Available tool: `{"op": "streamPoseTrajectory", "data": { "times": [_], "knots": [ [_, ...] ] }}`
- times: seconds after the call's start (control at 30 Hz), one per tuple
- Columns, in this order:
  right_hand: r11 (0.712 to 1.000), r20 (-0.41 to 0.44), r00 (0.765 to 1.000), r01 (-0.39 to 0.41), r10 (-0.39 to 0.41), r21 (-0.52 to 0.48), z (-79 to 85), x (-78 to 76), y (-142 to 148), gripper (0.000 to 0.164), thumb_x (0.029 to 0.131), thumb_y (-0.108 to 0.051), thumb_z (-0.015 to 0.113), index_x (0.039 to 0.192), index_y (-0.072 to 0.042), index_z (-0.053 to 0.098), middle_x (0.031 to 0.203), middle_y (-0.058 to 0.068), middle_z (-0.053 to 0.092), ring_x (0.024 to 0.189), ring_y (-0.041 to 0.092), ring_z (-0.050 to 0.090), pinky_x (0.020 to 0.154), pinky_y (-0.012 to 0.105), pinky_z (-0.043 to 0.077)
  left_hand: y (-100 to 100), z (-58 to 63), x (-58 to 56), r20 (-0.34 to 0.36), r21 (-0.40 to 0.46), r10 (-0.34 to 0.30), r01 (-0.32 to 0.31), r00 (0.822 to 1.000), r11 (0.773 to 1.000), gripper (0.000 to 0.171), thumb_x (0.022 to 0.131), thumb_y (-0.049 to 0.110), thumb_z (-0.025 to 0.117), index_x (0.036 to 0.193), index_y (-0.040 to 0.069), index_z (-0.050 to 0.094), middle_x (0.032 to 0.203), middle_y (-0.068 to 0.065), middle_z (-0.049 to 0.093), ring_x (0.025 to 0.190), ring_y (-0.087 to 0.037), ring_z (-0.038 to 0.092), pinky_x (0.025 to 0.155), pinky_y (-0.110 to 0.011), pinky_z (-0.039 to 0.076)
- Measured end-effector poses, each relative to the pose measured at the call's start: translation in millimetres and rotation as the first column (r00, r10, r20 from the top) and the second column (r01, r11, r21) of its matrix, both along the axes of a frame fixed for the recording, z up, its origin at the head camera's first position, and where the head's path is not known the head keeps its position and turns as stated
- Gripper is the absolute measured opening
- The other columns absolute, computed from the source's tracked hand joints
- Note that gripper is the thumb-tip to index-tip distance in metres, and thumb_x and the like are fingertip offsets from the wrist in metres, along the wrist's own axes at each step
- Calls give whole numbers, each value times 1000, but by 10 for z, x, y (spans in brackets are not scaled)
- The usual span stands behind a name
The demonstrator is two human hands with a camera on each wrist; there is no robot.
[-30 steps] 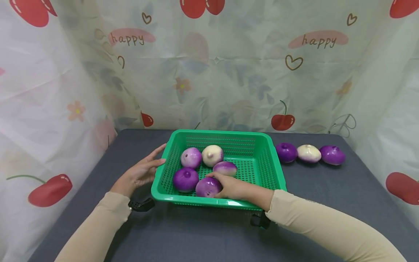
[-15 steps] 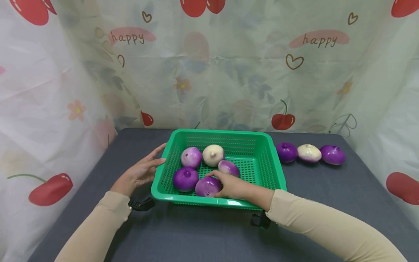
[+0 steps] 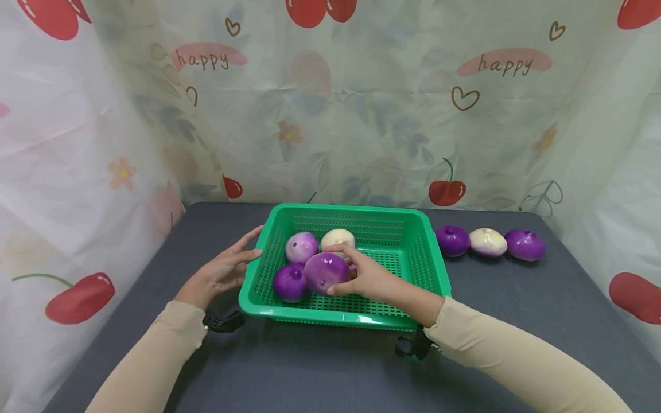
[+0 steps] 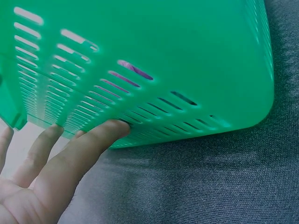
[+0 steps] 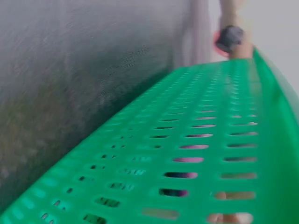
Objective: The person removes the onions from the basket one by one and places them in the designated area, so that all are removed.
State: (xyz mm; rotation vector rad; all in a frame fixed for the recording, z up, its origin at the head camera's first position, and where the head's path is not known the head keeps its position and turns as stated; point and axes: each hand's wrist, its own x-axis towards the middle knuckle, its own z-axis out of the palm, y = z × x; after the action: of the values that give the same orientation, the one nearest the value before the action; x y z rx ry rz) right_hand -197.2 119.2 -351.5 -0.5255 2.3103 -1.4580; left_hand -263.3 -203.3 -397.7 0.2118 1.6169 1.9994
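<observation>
A green slotted plastic basket (image 3: 343, 319) stands on the table with several onions in it. My right hand (image 3: 377, 279) grips a shiny purple onion (image 3: 325, 274) between thumb and fingers, raised off the basket's floor. Beside it sit a dark purple onion (image 3: 289, 284), a pale purple onion (image 3: 302, 247) and a white onion (image 3: 338, 236). Another onion is mostly hidden behind the right hand. My left hand (image 3: 219, 273) stays at the basket's left wall with extended fingers, which touch the slotted side (image 4: 154, 42) in the left wrist view. The right wrist view shows mostly the basket's front wall (image 5: 140, 154).
To the right of the basket, a purple onion (image 3: 452, 240), a white onion (image 3: 488, 242) and another purple onion (image 3: 524, 245) lie in a row on the dark grey tabletop (image 3: 496, 292). A printed curtain (image 3: 361, 137) hangs behind and at both sides.
My right hand has lifted the purple onion up from the basket's front, slightly away from me. Earlier the onion at its right shifted a little right; now the hand covers it. The left hand keeps its place.
</observation>
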Motion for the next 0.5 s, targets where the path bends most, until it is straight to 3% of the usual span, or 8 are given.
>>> {"op": "streamPoseTrajectory", "data": {
  "times": [0.27, 0.5],
  "knots": [
    [974, 168, 986, 32, 6, -224, 215, 55, 212, 69, 83, -5, 74, 141, -18, 40, 136, 20, 38, 106, 31, 63, 85, 48, 55, -4, 13, 4, -2, 3, -3, 3, 1000, 1000, 70, 103, 10, 46, 156, 36, 7, 152, -24, 20, 106, -24, 64, 84, -49, 54],
    [976, 95, 995, -12, 33, -215, 331, 121, 489, 69, 85, -12, 74, 142, -29, 39, 133, 17, 46, 109, 31, 61, 88, 46, 53, -6, -5, 0, -16, -5, -6, 6, 1000, 1000, 69, 103, 12, 45, 156, 36, 6, 151, -24, 22, 107, -24, 64, 85, -48, 54]
  ]
}}
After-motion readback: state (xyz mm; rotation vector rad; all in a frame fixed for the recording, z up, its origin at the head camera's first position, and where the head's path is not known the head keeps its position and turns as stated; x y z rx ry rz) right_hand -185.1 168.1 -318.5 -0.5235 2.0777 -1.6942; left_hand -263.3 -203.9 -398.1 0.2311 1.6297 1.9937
